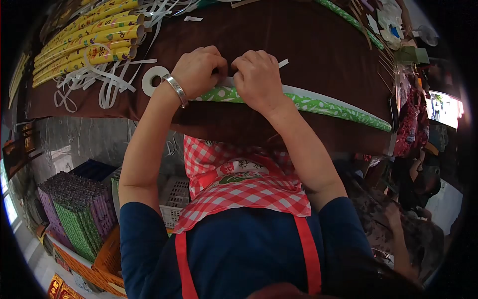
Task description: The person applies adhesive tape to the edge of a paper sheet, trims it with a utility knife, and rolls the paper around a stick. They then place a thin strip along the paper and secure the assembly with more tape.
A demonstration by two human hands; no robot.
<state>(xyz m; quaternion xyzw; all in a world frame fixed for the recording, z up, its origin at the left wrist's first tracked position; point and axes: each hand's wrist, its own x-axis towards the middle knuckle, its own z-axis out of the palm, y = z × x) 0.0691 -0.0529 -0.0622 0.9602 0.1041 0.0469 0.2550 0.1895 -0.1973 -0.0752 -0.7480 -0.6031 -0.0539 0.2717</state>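
A long strip of green patterned paper [343, 110], with a white side showing along its far edge, lies along the near edge of the brown-covered table. My left hand [200, 72] is closed over its left part, with the fingers curled and the fingertips hidden. Just to the right, my right hand [259, 79] is closed on the paper, fingers bent down at its far edge. Behind that hand a short white strip end [284, 63] sticks out. A roll of white tape [155, 80] lies beside my left wrist, which wears a silver bracelet [177, 90].
Yellow printed paper tubes [89, 42] and loose white strips [112, 79] lie at the back left of the brown tablecloth [318, 45]. Another green patterned piece [348, 20] lies at the far right. Below left, an orange basket [107, 259] stands near stacked patterned bundles [74, 214]. A person sits at right.
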